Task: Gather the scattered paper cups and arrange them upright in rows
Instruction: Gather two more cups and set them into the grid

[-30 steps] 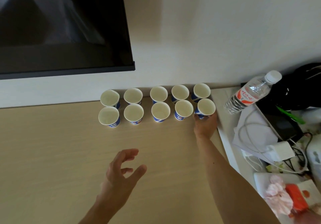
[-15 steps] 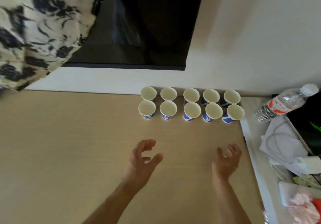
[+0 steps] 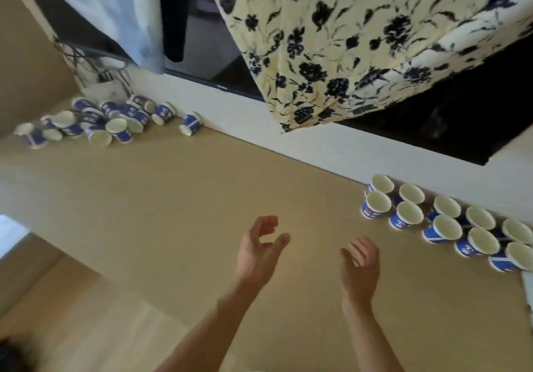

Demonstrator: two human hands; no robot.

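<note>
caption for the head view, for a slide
Left hand and right hand, both empty, hover between ten upright cups and a toppled pile

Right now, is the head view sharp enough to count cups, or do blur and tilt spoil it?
Head view: frame rolled, so the desk slants; the upright cups at right are crisp enough to count; the tipped heap far left is smeared and overlapping, no sure count.

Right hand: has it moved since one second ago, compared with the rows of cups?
Yes. The right hand gripped the end cup of the front row; now it is off the cup, drawn back over the table, holding nothing.
</note>
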